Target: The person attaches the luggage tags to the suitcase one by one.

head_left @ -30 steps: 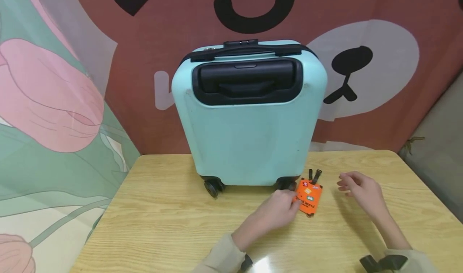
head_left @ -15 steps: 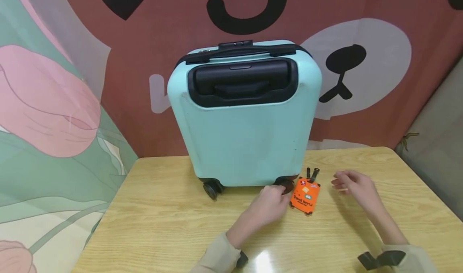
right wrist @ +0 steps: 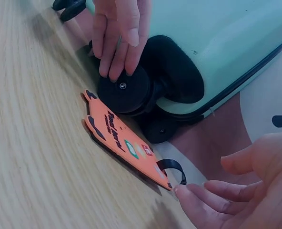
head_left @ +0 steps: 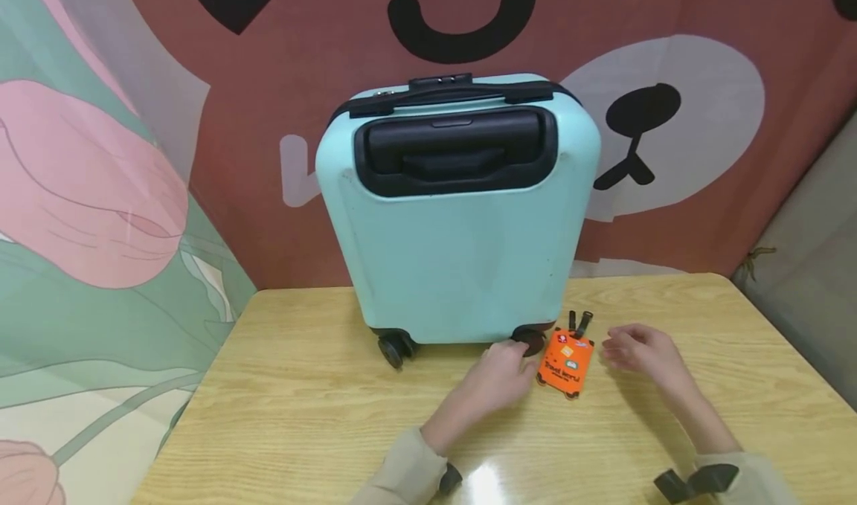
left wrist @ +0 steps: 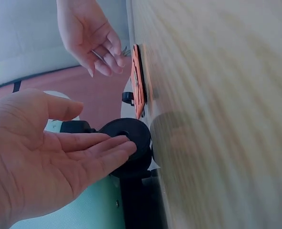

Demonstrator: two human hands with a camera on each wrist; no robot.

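Plainly early going, judging by the layout. Lying loose and flat on the table [head_left: 301,416], printed face up: the orange luggage tag [head_left: 566,364], just beside the suitcase [head_left: 462,215], at its near wheel [head_left: 529,339] on the person's right side. Not fastened to the suitcase anywhere; black strap [head_left: 579,321] free, its loop around nothing. Nothing lifted, nothing gripped so far.

Left hand [head_left: 498,382]: flat and nearly straight-fingered, fingertips resting against that same suitcase wheel, holding nothing. Right hand [head_left: 643,352]: relaxed, fingers loosely bent, empty, hovering on the far side of the tag from the suitcase wheel. From the right wrist view, one fingertip very close to the strap loop [right wrist: 172,169]; impossible to tell whether touching.

Long axis of the tag: running from the near table edge toward the suitcase's base, leaning slightly to the person's right. Strap end pointing away from the person, past the suitcase's right lower corner; plain bottom end pointing back toward the person. By the look of it, left to do: taking hold of the tag and strap, and everything after.
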